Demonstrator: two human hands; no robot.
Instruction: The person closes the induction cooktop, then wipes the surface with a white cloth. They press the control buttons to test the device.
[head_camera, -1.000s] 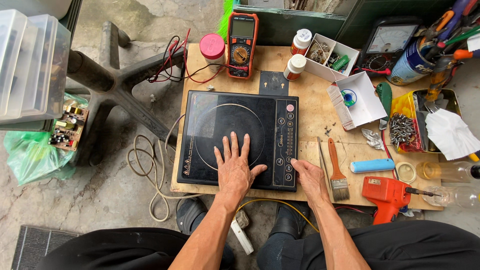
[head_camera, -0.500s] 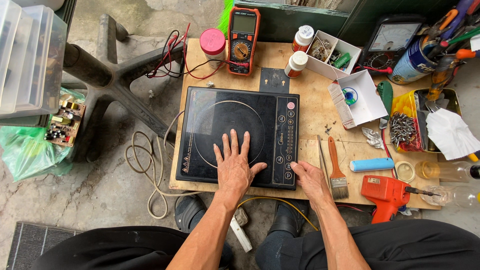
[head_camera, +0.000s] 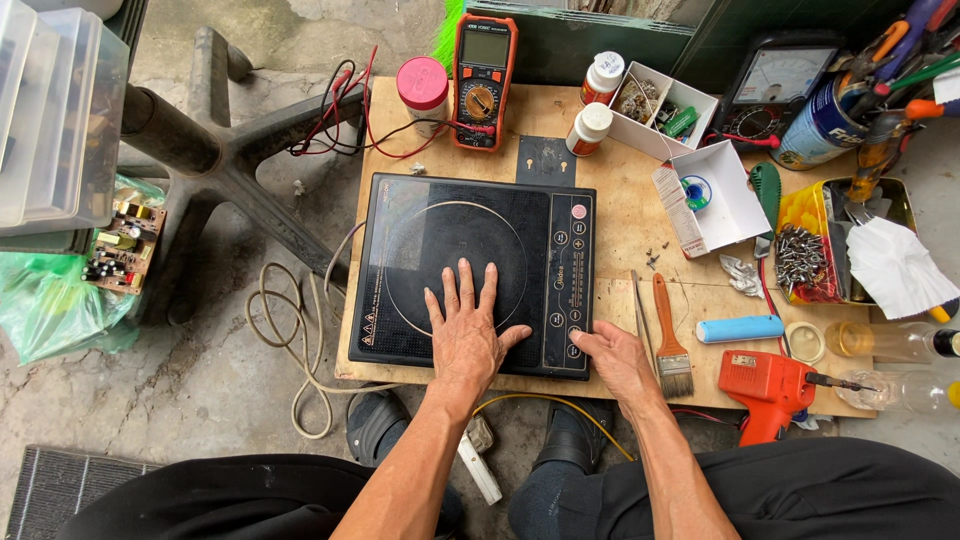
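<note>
Cooktop (head_camera: 470, 270), long axis left-right

Setting: repair workshop | evidence: wooden board (head_camera: 620, 215) on concrete floor, digital multimeter (head_camera: 482, 80), orange soldering gun (head_camera: 765, 390), loose circuit board (head_camera: 118, 250), screws (head_camera: 798, 258), paintbrush (head_camera: 670, 345)

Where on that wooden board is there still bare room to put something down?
Bare wood shows between the induction cooktop and the open white box, above the paintbrush. The board's right side, around the orange tool and blue cylinder, is crowded.
</note>
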